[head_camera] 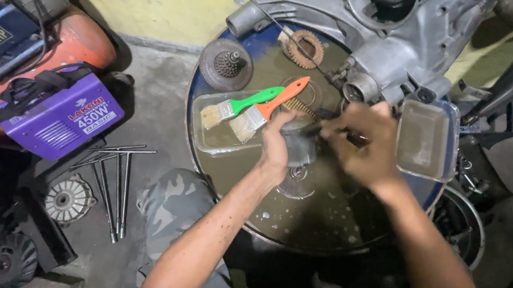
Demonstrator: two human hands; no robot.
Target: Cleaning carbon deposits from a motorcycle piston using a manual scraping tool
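Grimy grey metal part (300,148) clenched in the left hand (276,149) over the round blue drum top (299,220), right hand (364,146) pinching a thin dark tool against it, green-handled brush (238,104) and orange-handled brush (267,108) resting in a clear plastic tray (211,142) just beside, grey engine casing (377,42) behind.
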